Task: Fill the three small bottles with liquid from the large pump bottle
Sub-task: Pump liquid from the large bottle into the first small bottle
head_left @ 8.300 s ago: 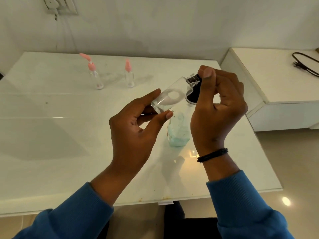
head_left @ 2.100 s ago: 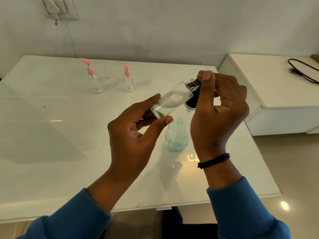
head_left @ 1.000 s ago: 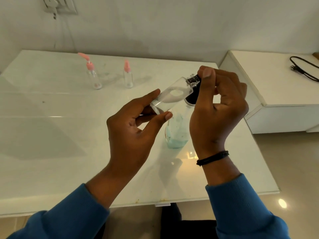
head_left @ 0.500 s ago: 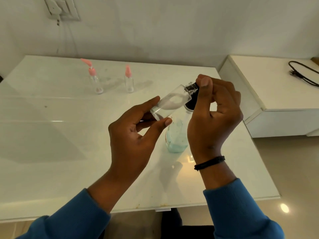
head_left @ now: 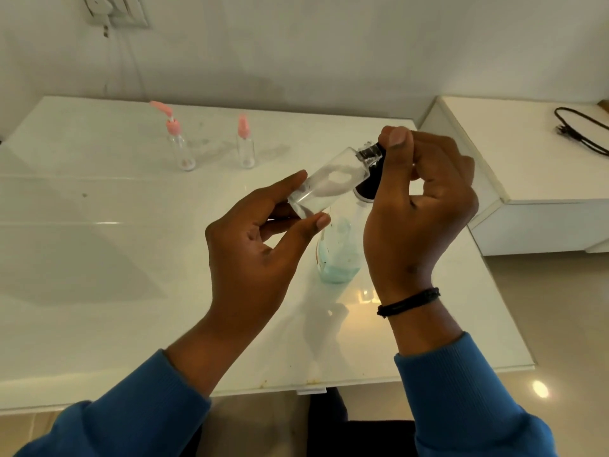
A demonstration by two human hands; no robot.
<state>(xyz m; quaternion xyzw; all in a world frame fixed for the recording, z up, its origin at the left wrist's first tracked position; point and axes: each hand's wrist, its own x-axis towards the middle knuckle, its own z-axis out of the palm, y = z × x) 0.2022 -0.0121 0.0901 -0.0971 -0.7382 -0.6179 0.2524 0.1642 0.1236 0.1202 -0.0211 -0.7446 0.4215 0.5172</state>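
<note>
My left hand [head_left: 260, 249] held the base of a small clear bottle [head_left: 333, 183] between the thumb and the fingertips, the other fingers loosely curled beneath it. The bottle was tilted, its neck pointing up and to the right. My right hand [head_left: 418, 206] was closed around the black pump head [head_left: 369, 184] of the large bottle [head_left: 337, 252], with the thumb pressed at the small bottle's neck. Whether the spout was touching the mouth or sat just inside it, I could not tell. A black band [head_left: 408, 302] circled my right wrist, and both arms wore blue sleeves [head_left: 461, 400].

The small bottle was see-through, with a pale patch showing through its side; how much liquid it held I could not tell. The large bottle stood upright on the tabletop [head_left: 99, 258] below my hands, toward the right edge, clear-walled, with a low layer of pale blue-green liquid at the bottom.

Toward the far edge of the tabletop stood two more small clear bottles, well apart from my hands. The left one [head_left: 178, 140] had a pink pump with a long spout, the right one [head_left: 245, 143] a pink cap. Their contents were too small to make out.

A black cord [head_left: 580, 130] lay on the white cabinet [head_left: 527, 179] to the right of the table.
</note>
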